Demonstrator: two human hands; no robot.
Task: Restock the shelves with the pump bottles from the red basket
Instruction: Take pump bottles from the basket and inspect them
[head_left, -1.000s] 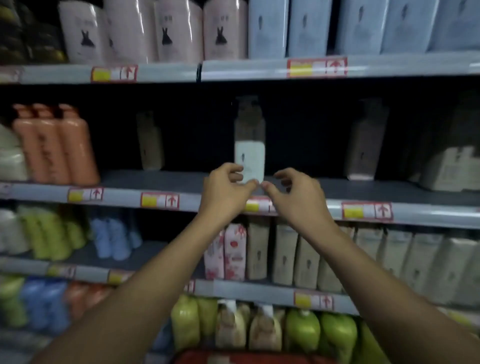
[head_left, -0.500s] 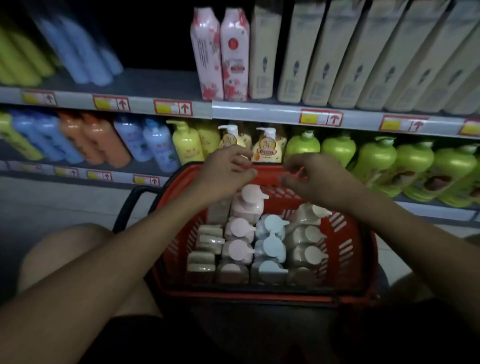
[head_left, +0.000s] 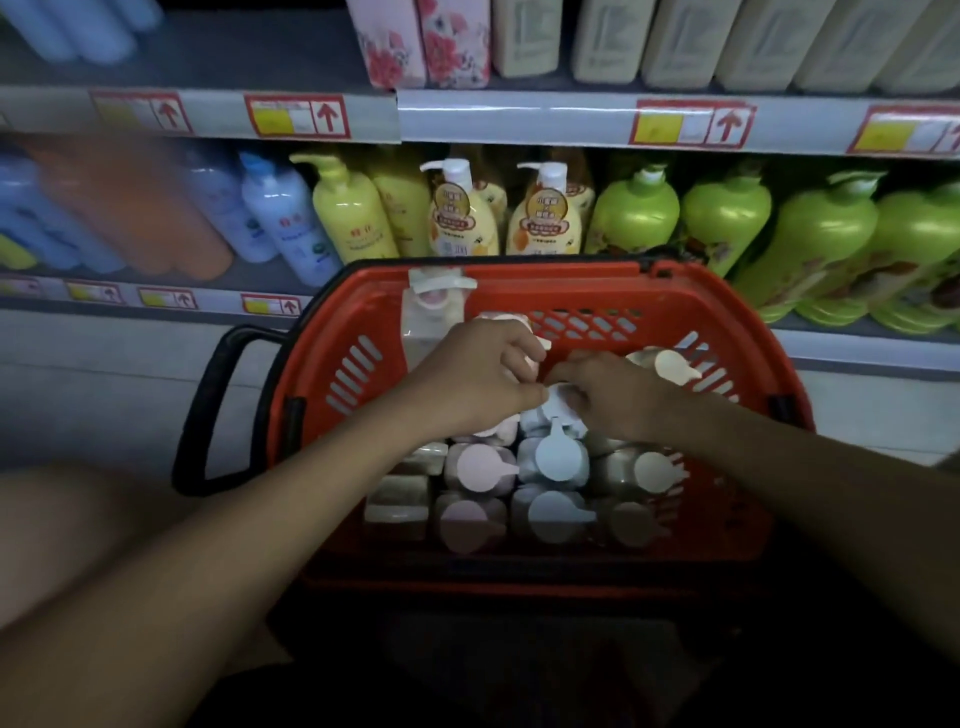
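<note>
The red basket (head_left: 571, 283) sits in front of me, packed with several upright pump bottles: pink (head_left: 480, 467), pale blue (head_left: 553, 457) and beige (head_left: 654, 470) pump heads. One clear bottle (head_left: 431, 317) stands taller at the back left of the basket. Both my hands are down inside the basket, side by side. My left hand (head_left: 478, 374) curls its fingers over a pink bottle's pump head. My right hand (head_left: 613, 395) pinches the pump head of a pale blue bottle (head_left: 558, 410). The bottle bodies beneath my hands are hidden.
The basket's black handle (head_left: 208, 410) sticks out to the left. Behind it a low shelf holds blue, orange, yellow (head_left: 348, 213) and green bottles (head_left: 727, 218). The shelf above (head_left: 519, 117) carries floral and beige bottles. My knee (head_left: 78, 519) is at the lower left.
One second ago my hands were at a bottle on a higher shelf. My view dropped to the basket, and both hands have since lowered from its rim onto the pump heads.
</note>
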